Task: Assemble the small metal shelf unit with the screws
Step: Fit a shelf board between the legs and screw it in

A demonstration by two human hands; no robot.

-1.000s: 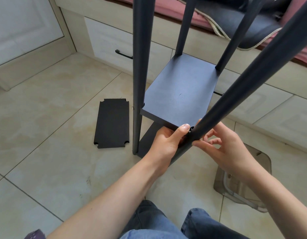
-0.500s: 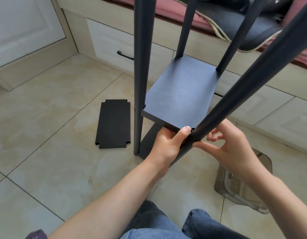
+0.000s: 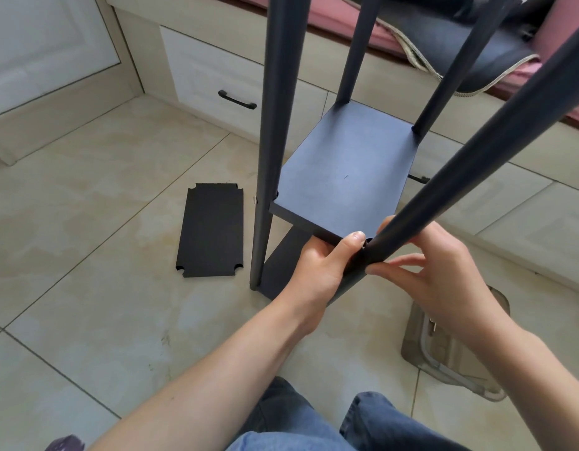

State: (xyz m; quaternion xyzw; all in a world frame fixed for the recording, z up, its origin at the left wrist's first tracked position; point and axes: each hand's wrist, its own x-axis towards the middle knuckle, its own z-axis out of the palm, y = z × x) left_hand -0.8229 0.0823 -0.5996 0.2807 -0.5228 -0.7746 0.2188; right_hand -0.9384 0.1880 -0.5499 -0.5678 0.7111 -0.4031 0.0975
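**Both hands at the near corner of the shelf unit**

The left hand (image 3: 317, 268) cups the near right corner of the middle shelf panel (image 3: 343, 177) from below, its thumb lying up the panel's edge right against the near right pole (image 3: 470, 157). Just right of that grip, the right hand (image 3: 444, 281) meets the same pole with thumb and forefinger tips narrowed to a pinch; whether a screw sits between them cannot be told.

The shelf unit (image 3: 271, 125) stands on the tiled floor (image 3: 86, 222) straight ahead of the hands. It is matte dark grey metal: four round, smooth poles and flat rectangular panels with thin folded edges. Two panels are fitted, the one being held and a lower one (image 3: 281, 265) showing beneath it. One small pale screw head (image 3: 255, 199) shows on the near left pole, level with the held panel.

Well left of the grip lies one loose panel (image 3: 210, 229), flat and black, with a rounded notch cut in each of its four corners. Below and right of the right hand sits one translucent greyish plastic container (image 3: 450, 359) on the glossy beige tiles
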